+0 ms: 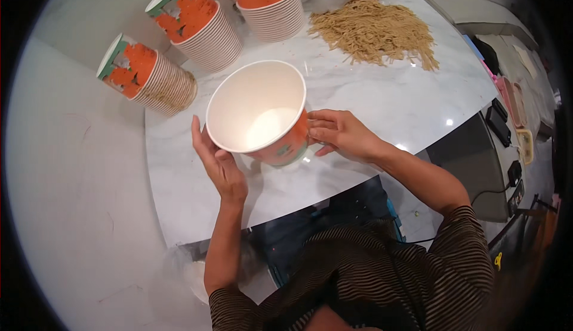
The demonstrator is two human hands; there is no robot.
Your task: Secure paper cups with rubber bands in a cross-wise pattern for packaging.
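A large round paper tub (286, 142), white inside and orange with green outside, is between my two hands over the marble-patterned table (382, 101). Its mouth tilts toward me and nothing shows inside. My left hand (221, 168) holds the tub's left side, thumb near the front rim and fingers reaching up along the wall. On the opposite side, my right hand (343, 134) has its bent fingers against the orange wall. Some of the fingertips are hidden. Whether the base touches the table is hard to make out.
Stacks of nested paper tubs, a left one (146, 75), a middle one (196, 25) and a right one (268, 5), line the far left edge. A heap of tan strips (377, 31) lies at the back. A grey chair (468, 167) stands right of the table.
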